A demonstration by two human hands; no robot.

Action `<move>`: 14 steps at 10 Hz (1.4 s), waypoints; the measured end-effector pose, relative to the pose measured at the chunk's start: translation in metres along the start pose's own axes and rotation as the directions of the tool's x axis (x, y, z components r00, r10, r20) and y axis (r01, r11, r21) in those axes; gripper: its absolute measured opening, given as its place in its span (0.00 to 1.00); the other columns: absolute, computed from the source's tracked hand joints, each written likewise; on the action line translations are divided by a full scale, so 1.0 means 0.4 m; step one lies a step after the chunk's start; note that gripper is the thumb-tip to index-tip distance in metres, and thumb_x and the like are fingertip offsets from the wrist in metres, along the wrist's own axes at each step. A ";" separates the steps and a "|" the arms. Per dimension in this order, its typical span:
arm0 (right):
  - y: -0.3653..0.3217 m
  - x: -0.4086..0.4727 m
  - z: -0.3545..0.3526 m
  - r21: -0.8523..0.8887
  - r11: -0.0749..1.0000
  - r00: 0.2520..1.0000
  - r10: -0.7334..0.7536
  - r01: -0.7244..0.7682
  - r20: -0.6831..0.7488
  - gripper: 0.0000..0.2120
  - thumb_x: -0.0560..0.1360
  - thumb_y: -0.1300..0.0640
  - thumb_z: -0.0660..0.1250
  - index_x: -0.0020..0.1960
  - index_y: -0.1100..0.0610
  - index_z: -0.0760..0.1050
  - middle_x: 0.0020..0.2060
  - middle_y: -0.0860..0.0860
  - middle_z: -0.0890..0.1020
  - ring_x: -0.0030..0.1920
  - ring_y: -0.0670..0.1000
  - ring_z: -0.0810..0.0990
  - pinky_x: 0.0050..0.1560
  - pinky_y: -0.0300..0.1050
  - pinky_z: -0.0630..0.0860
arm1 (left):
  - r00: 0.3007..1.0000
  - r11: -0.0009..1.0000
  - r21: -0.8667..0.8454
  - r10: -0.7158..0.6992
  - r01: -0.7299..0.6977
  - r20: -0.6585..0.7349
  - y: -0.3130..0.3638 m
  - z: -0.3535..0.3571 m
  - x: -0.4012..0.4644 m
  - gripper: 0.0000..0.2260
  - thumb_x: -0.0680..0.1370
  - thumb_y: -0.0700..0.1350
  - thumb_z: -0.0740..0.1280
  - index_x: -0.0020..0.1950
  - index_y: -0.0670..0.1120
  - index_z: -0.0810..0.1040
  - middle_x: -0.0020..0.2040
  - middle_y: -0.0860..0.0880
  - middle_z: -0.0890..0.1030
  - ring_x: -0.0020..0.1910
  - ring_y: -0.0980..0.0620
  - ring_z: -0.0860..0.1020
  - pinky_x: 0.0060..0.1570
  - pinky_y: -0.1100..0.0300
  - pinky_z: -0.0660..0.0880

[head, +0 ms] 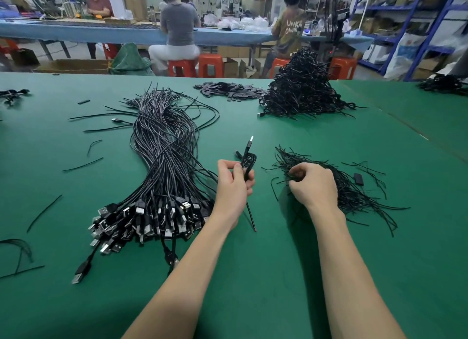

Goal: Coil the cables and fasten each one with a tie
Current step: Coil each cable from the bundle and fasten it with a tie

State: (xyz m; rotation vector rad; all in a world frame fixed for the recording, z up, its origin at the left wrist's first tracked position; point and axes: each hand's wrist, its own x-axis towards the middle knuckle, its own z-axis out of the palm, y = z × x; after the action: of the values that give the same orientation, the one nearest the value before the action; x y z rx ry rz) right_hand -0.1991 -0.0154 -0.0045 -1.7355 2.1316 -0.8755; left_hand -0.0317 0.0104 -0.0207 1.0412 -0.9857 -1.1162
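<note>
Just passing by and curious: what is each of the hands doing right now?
Left hand: grips a coiled cable.
Right hand: fingers curled into the ties; whether it pinches one cannot be told.

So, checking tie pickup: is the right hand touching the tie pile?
Touching. The head view shows the right hand with curled fingers dug into the tie pile.

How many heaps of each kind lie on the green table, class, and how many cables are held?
Uncoiled cable bundle: 1
Coiled cable heap: 1
Tie heap: 1
Small black pieces heap: 1
Coiled cable held in left hand: 1
Total: 5
</note>
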 end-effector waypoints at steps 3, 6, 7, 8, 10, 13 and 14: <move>-0.012 -0.002 -0.010 0.081 0.996 0.992 -0.036 0.046 -0.121 0.08 0.74 0.57 0.71 0.47 0.45 0.86 0.47 0.46 0.85 0.57 0.56 0.79 0.52 0.51 0.79 | 1.000 1.000 -0.026 0.005 -0.005 -0.002 -0.005 -0.004 0.006 0.06 0.86 0.42 0.52 0.50 0.49 0.64 0.38 0.50 0.77 0.28 0.59 0.70 0.27 0.67 0.66; -0.023 0.000 -0.016 0.279 0.958 0.990 -0.036 0.073 -0.137 0.05 0.74 0.52 0.73 0.45 0.44 0.87 0.42 0.43 0.86 0.47 0.49 0.83 0.45 0.45 0.80 | 1.000 1.000 -0.019 0.002 -0.002 0.001 -0.006 -0.005 0.009 0.06 0.86 0.42 0.52 0.50 0.49 0.64 0.38 0.50 0.78 0.29 0.59 0.71 0.28 0.68 0.66; -0.022 -0.005 -0.014 0.309 0.949 0.993 -0.030 0.065 -0.118 0.04 0.74 0.52 0.73 0.45 0.45 0.86 0.38 0.41 0.85 0.40 0.46 0.83 0.42 0.43 0.79 | 1.000 1.000 -0.019 -0.001 0.001 -0.002 -0.005 -0.005 0.009 0.06 0.86 0.42 0.52 0.50 0.49 0.63 0.38 0.50 0.77 0.29 0.58 0.70 0.28 0.67 0.66; -0.025 -0.013 -0.010 0.230 0.971 0.994 -0.042 0.064 -0.102 0.05 0.74 0.51 0.72 0.47 0.44 0.86 0.37 0.41 0.84 0.42 0.46 0.82 0.42 0.43 0.79 | 1.000 1.000 -0.017 -0.003 0.003 -0.004 -0.004 -0.006 0.007 0.06 0.86 0.42 0.52 0.50 0.49 0.64 0.38 0.50 0.78 0.28 0.59 0.71 0.27 0.67 0.66; -0.033 -0.012 -0.018 0.271 0.959 0.986 -0.040 0.084 -0.164 0.05 0.75 0.49 0.72 0.47 0.43 0.86 0.37 0.40 0.85 0.38 0.43 0.82 0.40 0.42 0.79 | 1.000 1.000 -0.017 -0.002 0.002 -0.002 0.002 -0.004 0.005 0.06 0.86 0.42 0.52 0.50 0.48 0.63 0.39 0.49 0.77 0.28 0.59 0.70 0.27 0.68 0.66; -0.101 -0.026 -0.027 0.698 0.695 0.978 -0.033 0.172 -0.208 0.03 0.79 0.62 0.70 0.48 0.58 0.83 0.37 0.48 0.86 0.38 0.48 0.87 0.44 0.48 0.85 | 1.000 0.999 -0.035 -0.016 0.015 -0.011 0.008 -0.001 0.003 0.06 0.86 0.41 0.51 0.49 0.48 0.63 0.39 0.48 0.76 0.28 0.58 0.69 0.26 0.67 0.65; -0.161 -0.045 -0.016 0.864 0.470 0.983 -0.099 0.181 -0.152 0.03 0.80 0.66 0.68 0.50 0.66 0.79 0.39 0.52 0.86 0.44 0.53 0.88 0.49 0.47 0.85 | 1.000 1.000 -0.025 -0.010 0.009 -0.027 0.017 0.004 0.005 0.07 0.86 0.41 0.52 0.49 0.48 0.63 0.38 0.49 0.77 0.27 0.59 0.70 0.26 0.67 0.65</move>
State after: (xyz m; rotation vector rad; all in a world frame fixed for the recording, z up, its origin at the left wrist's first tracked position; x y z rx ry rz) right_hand -0.1465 -0.0032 0.0358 -1.2727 1.1117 -1.7151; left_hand -0.0316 0.0091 -0.0136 1.0395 -0.9435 -1.1169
